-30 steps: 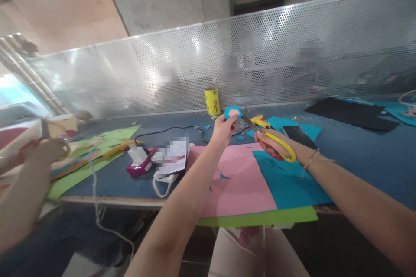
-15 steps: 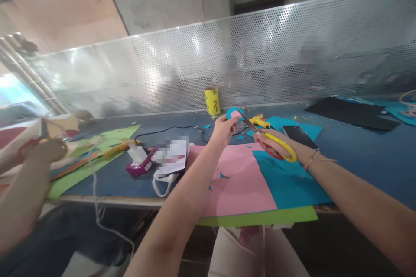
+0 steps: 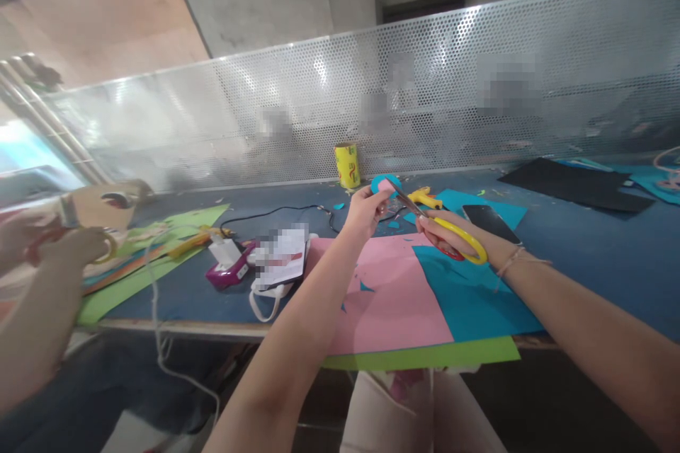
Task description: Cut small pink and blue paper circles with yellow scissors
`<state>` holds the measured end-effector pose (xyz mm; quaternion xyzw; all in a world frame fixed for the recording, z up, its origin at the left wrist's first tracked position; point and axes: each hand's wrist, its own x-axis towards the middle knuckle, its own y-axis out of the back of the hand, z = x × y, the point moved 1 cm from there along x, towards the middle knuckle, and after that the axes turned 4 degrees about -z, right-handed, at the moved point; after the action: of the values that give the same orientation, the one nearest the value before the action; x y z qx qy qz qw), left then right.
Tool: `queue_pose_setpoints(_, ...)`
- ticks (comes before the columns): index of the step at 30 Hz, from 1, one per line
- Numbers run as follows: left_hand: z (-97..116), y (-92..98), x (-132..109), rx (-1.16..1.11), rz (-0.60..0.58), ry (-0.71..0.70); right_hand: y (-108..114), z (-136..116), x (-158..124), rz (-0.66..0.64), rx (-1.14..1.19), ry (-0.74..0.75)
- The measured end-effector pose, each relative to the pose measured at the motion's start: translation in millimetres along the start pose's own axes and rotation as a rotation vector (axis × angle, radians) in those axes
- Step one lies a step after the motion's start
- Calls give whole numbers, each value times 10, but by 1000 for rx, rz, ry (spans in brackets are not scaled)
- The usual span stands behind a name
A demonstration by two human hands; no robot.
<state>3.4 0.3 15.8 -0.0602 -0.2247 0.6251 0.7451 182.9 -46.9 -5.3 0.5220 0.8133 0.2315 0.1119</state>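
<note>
My left hand (image 3: 365,211) is raised over the table, its fingers pinched on a small round paper piece (image 3: 387,184) that is teal with a pink face. My right hand (image 3: 445,233) grips yellow-handled scissors (image 3: 451,231), whose blades point up and left and touch the paper piece. Below both hands lie a pink sheet (image 3: 387,297), a teal sheet (image 3: 467,294) and a green sheet (image 3: 425,352) stacked at the table's front edge.
On the blue table (image 3: 595,241) stand a yellow roll (image 3: 347,165), a yellow glue gun (image 3: 425,197), a dark phone (image 3: 486,221), a black sheet (image 3: 574,184), a purple-and-white charger (image 3: 228,262) with cables. At left, another person's hands (image 3: 69,248) hold scissors over green paper (image 3: 143,262).
The paper piece has turned in my left hand and sunk slightly, so less of its teal side shows. The person at left has shifted their hands a little.
</note>
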Motion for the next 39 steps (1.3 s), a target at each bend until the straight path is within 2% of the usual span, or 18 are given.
queue_pose_setpoints(13, -20, 25, 26, 42, 2, -14, 0, -40, -25, -2, -30, 32)
queue_pose_setpoints(22, -51, 64, 48, 131, -20, -108, -14, -124, -42, 35, -27, 4)
queue_pose_setpoints(29, -38, 37, 33, 95, -22, -85, -16, -97, -13, 68, -17, -4)
queue_pose_setpoints(39, -34, 29, 29, 48, -14, -48, -3, -53, -5, 39, -35, 9)
